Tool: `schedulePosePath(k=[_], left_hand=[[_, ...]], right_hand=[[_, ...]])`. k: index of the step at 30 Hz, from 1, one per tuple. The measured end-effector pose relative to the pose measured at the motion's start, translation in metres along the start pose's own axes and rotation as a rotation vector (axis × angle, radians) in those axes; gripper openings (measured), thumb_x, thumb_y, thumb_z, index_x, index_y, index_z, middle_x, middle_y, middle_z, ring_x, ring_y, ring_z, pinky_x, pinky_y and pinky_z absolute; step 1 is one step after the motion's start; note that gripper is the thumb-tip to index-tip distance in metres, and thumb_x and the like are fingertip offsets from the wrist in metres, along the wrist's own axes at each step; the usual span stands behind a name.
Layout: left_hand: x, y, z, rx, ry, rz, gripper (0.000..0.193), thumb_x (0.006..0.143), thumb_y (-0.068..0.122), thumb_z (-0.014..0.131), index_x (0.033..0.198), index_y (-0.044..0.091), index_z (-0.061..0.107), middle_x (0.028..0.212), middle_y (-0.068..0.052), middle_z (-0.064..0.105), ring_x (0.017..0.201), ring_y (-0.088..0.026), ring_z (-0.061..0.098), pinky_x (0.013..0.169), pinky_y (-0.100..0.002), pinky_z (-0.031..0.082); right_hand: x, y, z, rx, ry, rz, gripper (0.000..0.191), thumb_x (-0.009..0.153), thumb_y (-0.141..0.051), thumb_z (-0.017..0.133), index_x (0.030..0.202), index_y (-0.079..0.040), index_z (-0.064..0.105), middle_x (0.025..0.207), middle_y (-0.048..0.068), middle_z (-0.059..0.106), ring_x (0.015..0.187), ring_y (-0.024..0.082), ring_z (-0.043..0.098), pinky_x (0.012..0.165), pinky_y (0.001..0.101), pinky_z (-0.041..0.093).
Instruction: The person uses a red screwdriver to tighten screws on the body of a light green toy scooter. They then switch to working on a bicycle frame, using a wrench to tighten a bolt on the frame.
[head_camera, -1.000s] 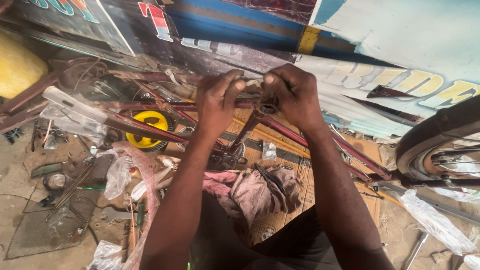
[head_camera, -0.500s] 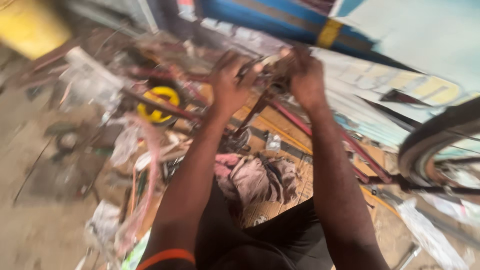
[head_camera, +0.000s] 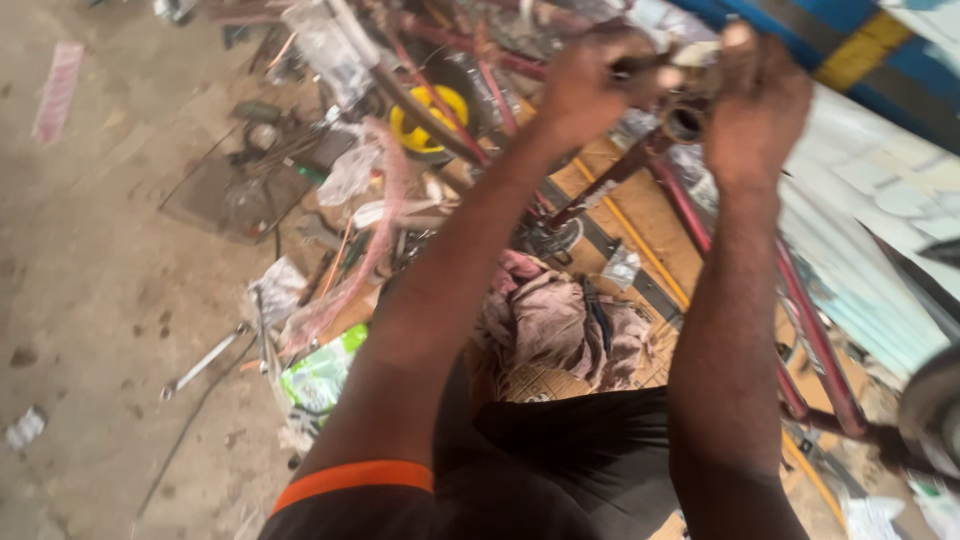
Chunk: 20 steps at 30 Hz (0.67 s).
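Left hand (head_camera: 585, 85): you are closing your fingers around a thin metal part at the dark red steel bicycle frame (head_camera: 700, 215), steadying it.
Right hand (head_camera: 760, 105): you are gripping the frame's round open tube end (head_camera: 686, 122) from above.
Frame: it is standing raised over the floor's cluttered far edge.
Nearby: a crumpled pinkish rag (head_camera: 545, 320) and a silver spanner (head_camera: 205, 360) are lying within reach.
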<state>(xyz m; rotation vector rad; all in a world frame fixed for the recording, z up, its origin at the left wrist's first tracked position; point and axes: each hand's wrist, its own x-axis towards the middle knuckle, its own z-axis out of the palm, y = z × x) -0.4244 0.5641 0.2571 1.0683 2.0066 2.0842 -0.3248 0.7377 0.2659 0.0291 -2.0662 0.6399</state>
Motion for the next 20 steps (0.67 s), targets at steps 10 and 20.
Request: schedulePosePath(k=[10, 20], left_hand=[[-0.001, -0.002, -0.001, 0.422, -0.009, 0.250, 0.024, 0.081, 0.034, 0.088, 0.094, 0.016, 0.080, 0.093, 0.003, 0.080, 0.088, -0.013, 0.076, 0.083, -0.038, 0.057], [-0.050, -0.062, -0.086, 0.714, 0.223, 0.383, 0.031, 0.103, 0.009, 0.060, 0.129, -0.006, 0.054, 0.119, -0.016, 0.063, 0.110, -0.024, 0.064, 0.096, -0.041, 0.055]], right_hand=[[-0.004, -0.012, -0.011, -0.033, -0.071, 0.089, 0.048, 0.120, -0.034, 0.052, 0.094, 0.006, 0.059, 0.079, 0.019, 0.060, 0.072, 0.033, 0.056, 0.070, 0.0461, 0.043], [-0.008, -0.035, -0.024, -0.019, -0.067, 0.131, 0.048, 0.124, -0.034, 0.057, 0.098, 0.006, 0.058, 0.076, 0.015, 0.060, 0.062, 0.024, 0.048, 0.060, 0.0405, 0.035]])
